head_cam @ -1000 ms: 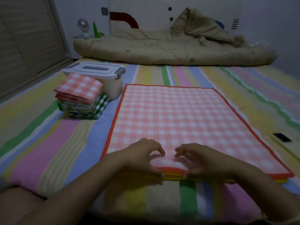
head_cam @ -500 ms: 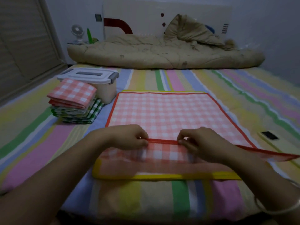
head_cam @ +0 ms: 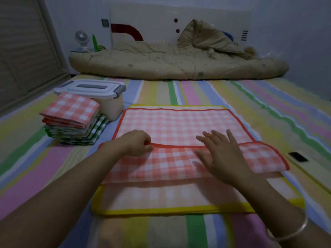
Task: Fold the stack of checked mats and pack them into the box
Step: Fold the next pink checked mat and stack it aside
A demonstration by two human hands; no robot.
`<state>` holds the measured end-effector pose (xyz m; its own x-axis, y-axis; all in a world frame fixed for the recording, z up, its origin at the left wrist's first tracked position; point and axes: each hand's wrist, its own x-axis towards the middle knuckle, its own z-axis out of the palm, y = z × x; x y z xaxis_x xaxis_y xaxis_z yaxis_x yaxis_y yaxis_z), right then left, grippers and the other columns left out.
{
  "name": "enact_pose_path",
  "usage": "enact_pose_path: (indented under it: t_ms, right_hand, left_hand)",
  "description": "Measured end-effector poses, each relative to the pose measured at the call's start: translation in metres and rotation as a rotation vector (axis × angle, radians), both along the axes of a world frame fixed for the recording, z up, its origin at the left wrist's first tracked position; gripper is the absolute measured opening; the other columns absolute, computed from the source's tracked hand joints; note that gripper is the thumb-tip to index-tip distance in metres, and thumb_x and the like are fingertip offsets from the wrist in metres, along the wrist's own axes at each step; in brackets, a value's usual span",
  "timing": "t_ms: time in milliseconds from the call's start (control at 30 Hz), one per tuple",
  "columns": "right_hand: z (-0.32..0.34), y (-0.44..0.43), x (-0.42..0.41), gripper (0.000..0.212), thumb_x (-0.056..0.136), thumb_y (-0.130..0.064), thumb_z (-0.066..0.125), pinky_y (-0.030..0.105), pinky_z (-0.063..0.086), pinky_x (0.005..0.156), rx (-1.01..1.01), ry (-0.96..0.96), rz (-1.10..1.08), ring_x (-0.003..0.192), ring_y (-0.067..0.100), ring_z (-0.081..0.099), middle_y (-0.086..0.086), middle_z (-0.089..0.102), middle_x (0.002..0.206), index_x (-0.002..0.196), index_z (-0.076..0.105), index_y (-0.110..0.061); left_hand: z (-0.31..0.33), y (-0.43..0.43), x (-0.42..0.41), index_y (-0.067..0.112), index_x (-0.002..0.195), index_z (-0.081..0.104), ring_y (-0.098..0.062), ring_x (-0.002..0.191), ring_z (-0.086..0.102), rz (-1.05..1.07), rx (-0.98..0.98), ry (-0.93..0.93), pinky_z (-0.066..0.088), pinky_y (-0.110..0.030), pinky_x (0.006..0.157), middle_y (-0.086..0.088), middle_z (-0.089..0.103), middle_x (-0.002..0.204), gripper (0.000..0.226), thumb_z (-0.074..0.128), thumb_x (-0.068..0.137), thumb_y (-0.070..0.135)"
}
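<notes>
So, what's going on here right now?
A person is folding the red-edged pink checked mat on a striped bed. The left hand pinches its turned-over edge; the right hand lies flat on the flap. A yellow-edged checked mat lies underneath. Folded mats sit stacked beside the lidded white plastic box, unpacked.

red-edged checked mat (head_cam: 179,122) on yellow-edged checked mat (head_cam: 161,197), near part folded back over itself | left hand (head_cam: 136,143) at the flap's left edge, right hand (head_cam: 223,154) on the flap to its right | pile of folded checked mats (head_cam: 71,119) left, before white lidded plastic box (head_cam: 100,92) | rumpled beige quilt (head_cam: 161,65) behind | black flat device (head_cam: 298,157) right
</notes>
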<state>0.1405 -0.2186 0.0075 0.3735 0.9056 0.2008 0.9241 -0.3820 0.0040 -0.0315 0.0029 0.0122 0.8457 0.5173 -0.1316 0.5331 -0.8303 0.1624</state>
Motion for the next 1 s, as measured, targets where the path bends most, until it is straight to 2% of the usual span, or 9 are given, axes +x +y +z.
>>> enact_pose_path:
  t_ms: [67,133,333,567,667,767,833,933,1000]
  right_hand:
    - [-0.016,-0.003,0.011,0.102,0.067,-0.081,-0.019,0.050,-0.007,0.119,-0.136,0.100,-0.055,0.150,0.017,0.003,-0.005,0.014,0.162,0.152,0.018,-0.039]
    - [-0.028,-0.004,0.017,0.119,0.051,-0.085,-0.034,0.051,-0.010,0.117,-0.218,0.167,-0.078,0.149,0.017,-0.009,-0.006,-0.001,0.163,0.153,0.006,-0.038]
    - [-0.044,-0.008,0.013,0.067,0.093,-0.063,0.003,0.056,-0.012,0.117,-0.285,0.246,-0.123,0.146,0.017,-0.022,-0.005,-0.018,0.160,0.153,-0.007,-0.035]
    - [-0.067,-0.013,0.012,0.097,0.064,-0.077,-0.030,0.058,-0.014,0.115,-0.213,0.219,-0.146,0.144,0.017,-0.028,-0.007,-0.025,0.158,0.151,-0.013,-0.039]
    - [-0.072,-0.012,0.012,0.100,0.060,-0.077,-0.034,0.057,-0.017,0.114,-0.198,0.208,-0.149,0.143,0.017,-0.029,-0.006,-0.025,0.158,0.151,-0.014,-0.039]
    - [-0.074,-0.012,0.012,0.101,0.059,-0.077,-0.036,0.057,-0.018,0.114,-0.201,0.197,-0.142,0.143,0.017,-0.030,-0.006,-0.027,0.157,0.150,-0.015,-0.039]
    - [-0.075,-0.012,0.012,0.100,0.059,-0.076,-0.036,0.057,-0.019,0.113,-0.203,0.190,-0.136,0.143,0.018,-0.030,-0.006,-0.027,0.157,0.150,-0.016,-0.038]
    - [-0.076,-0.012,0.012,0.094,0.064,-0.076,-0.032,0.057,-0.018,0.113,-0.209,0.179,-0.132,0.142,0.019,-0.032,-0.005,-0.029,0.156,0.149,-0.019,-0.038]
    - [-0.076,-0.012,0.011,0.089,0.067,-0.074,-0.029,0.058,-0.017,0.114,-0.213,0.166,-0.133,0.142,0.019,-0.032,-0.005,-0.031,0.156,0.148,-0.021,-0.038]
  left_hand:
    - [-0.014,0.004,0.002,0.016,0.092,0.064,-0.025,0.090,0.057,0.029,0.024,-0.018,0.043,-0.032,0.073,-0.003,0.063,0.094,0.025,0.054,0.095,0.039]
    - [-0.026,0.007,0.004,0.018,0.097,0.066,-0.026,0.093,0.059,0.050,0.065,-0.061,0.046,-0.033,0.075,-0.003,0.066,0.100,0.026,0.054,0.094,0.041]
    - [-0.048,0.012,0.009,0.024,0.093,0.062,-0.016,0.080,0.053,0.081,0.116,-0.194,0.040,-0.031,0.066,0.002,0.063,0.092,0.024,0.054,0.093,0.047]
    - [-0.061,0.009,0.007,0.027,0.088,0.055,-0.012,0.075,0.053,0.117,0.121,-0.270,0.042,-0.031,0.065,0.007,0.057,0.084,0.027,0.056,0.090,0.054]
    - [-0.060,0.002,0.007,0.027,0.090,0.054,-0.012,0.076,0.052,0.168,0.119,-0.288,0.039,-0.028,0.064,0.006,0.057,0.088,0.025,0.059,0.089,0.051]
    - [-0.057,-0.014,0.008,0.023,0.114,0.058,-0.017,0.098,0.055,0.188,0.196,-0.332,0.044,-0.030,0.083,0.000,0.061,0.112,0.027,0.061,0.091,0.036]
    - [-0.053,-0.041,0.011,0.020,0.133,0.053,-0.020,0.121,0.050,0.167,0.197,-0.394,0.036,-0.033,0.105,-0.003,0.054,0.136,0.040,0.056,0.094,0.028]
    - [-0.051,-0.100,0.017,0.031,0.151,0.026,-0.015,0.147,0.016,0.080,0.024,-0.362,0.011,-0.036,0.121,0.009,0.020,0.159,0.051,0.039,0.102,0.038]
    - [-0.060,-0.125,0.022,0.035,0.154,0.006,-0.011,0.149,-0.009,-0.008,0.001,-0.223,-0.001,-0.044,0.123,0.010,-0.004,0.162,0.054,0.022,0.104,0.047]
